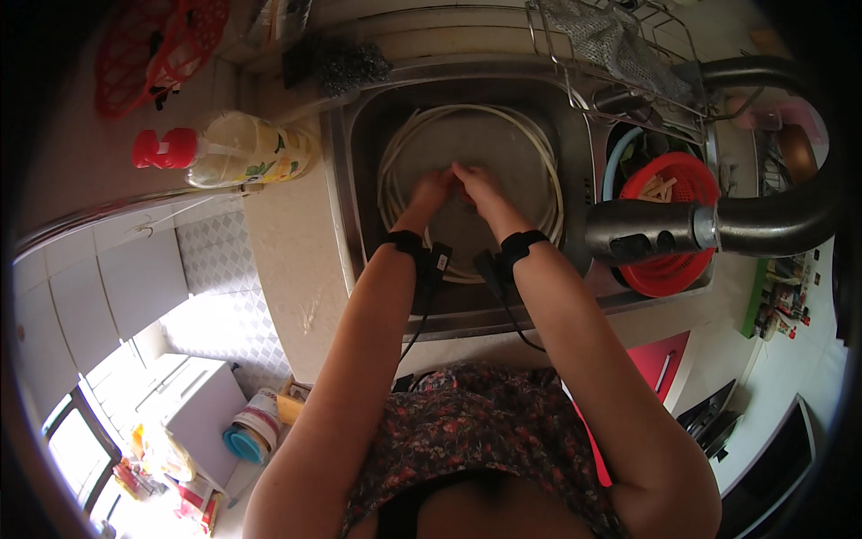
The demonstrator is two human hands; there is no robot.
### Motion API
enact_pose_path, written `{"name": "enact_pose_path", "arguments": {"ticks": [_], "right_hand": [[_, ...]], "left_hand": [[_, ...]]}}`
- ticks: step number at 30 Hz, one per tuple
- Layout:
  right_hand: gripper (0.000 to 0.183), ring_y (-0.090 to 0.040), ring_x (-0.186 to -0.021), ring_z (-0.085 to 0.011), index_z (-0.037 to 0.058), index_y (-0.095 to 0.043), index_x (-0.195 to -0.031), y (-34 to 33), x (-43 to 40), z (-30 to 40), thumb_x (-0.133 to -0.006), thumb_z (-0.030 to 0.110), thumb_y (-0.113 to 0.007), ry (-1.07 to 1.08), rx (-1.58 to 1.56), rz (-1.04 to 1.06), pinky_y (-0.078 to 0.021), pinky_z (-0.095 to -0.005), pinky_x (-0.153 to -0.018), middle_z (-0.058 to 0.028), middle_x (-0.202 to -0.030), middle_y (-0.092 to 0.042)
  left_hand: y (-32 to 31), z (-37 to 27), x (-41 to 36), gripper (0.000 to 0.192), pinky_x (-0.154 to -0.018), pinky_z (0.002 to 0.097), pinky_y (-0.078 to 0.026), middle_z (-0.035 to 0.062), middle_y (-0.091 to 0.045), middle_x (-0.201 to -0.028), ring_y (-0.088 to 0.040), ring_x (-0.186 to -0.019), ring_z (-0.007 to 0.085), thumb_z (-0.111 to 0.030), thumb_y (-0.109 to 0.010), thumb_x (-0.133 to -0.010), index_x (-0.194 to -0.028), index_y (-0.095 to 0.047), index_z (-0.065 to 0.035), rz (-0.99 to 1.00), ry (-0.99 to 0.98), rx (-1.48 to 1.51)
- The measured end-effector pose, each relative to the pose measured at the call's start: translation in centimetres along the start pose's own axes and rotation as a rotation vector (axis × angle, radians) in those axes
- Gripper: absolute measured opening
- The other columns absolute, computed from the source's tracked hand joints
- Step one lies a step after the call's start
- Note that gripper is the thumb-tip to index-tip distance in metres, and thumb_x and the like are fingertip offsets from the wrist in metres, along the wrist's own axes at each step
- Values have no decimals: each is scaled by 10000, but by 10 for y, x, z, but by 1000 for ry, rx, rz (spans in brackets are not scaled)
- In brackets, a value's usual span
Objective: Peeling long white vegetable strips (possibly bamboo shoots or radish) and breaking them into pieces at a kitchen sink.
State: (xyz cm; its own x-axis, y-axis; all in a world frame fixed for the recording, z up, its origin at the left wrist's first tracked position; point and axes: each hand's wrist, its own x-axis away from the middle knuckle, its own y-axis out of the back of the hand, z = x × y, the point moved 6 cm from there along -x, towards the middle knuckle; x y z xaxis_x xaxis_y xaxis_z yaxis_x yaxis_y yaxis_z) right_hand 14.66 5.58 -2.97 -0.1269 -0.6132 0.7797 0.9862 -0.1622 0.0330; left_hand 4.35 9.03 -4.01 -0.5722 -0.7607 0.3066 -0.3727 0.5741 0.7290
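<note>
My left hand [433,191] and my right hand [479,186] meet low in the stainless steel sink [576,145], their fingertips close together or touching. Both have curled fingers, and a small reddish patch shows between them. It is too dark and blurred to tell whether anything is held. Around the hands runs a large pale ring [553,168] of several thin strands, like a coil or a basin's rim. Each wrist wears a black strap with a cabled device.
Over the right basin, a thick metal faucet [640,232] crosses a red plastic colander [704,182] holding pale strips. A wire rack [572,87] with a grey mesh cloth stands behind. Red-capped bottles [252,151] lean into view on the left counter [289,269], near a dark scouring brush [350,67].
</note>
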Motion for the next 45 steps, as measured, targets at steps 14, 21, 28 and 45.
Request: {"name": "enact_pose_path", "arguments": {"ticks": [14, 21, 28, 45], "right_hand": [[319, -574, -662, -188, -22, -539, -987, 30, -34, -1, -756, 183, -619, 74, 176, -93, -459, -311, -570, -113, -795, -591], [222, -541, -620, -155, 16, -554, -902, 111, -23, 21, -762, 174, -621, 130, 5, -468, -449, -291, -556, -63, -753, -575], [133, -511, -585, -135, 84, -553, -836, 35, -18, -27, -797, 204, -598, -68, -684, 63, -449, -264, -548, -28, -687, -528], [65, -533, -514, -189, 20, -516, -810, 55, -42, 24, -793, 83, -522, 168, -690, -173, -445, -283, -468, -90, -649, -545]], "left_hand": [[-31, 7, 1, 216, -769, 348, -428, 124, -538, -973, -539, -859, 248, -141, -452, -838, -995, -522, -10, 209, 95, 504], [-40, 18, 27, 252, -807, 391, -421, 142, -519, -1034, -491, -968, 282, -148, -403, -847, -1047, -511, -37, 32, -233, -234], [-33, -26, 2, 283, -812, 378, -405, 163, -534, -1033, -508, -955, 299, -118, -406, -830, -1085, -497, -35, 183, -153, -159], [-66, 67, 26, 260, -753, 398, -446, 149, -527, -1016, -505, -935, 308, -119, -449, -795, -1033, -512, -38, 152, -132, -573]]}}
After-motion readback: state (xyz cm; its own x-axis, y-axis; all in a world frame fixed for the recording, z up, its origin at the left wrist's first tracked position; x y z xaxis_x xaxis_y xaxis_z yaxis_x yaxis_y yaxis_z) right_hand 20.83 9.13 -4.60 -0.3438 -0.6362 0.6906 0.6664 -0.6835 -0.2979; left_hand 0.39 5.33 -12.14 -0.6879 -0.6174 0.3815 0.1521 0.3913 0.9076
